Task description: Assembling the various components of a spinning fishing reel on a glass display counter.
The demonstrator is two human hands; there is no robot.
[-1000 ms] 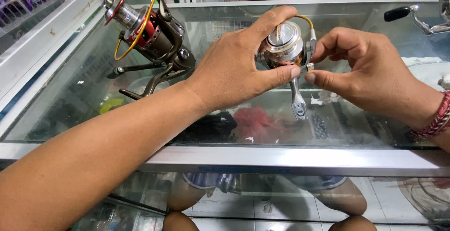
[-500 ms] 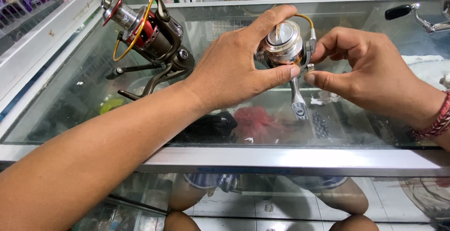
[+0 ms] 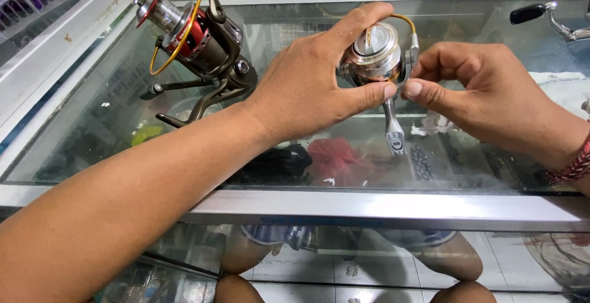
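Right over the glass worktop (image 3: 369, 211), a small silver spinning reel (image 3: 376, 51) is held up between both hands. Its spool is pale, shiny metal with stepped rings, a thin yellow bail wire arcs over the top, and a grey stem with a flat foot hangs down below it. The left hand (image 3: 307, 85) wraps it from the left, fingers curled over the spool and thumb pressed beneath. The right hand (image 3: 485, 94) pinches the reel's right edge between thumb and forefinger. Much of the reel's body is hidden behind the fingers, and what the right fingertips actually clamp is too small to make out. A larger dark reel (image 3: 196, 39) with a red spool lies on the glass well to the left. Items under the glass are blurred by reflections.
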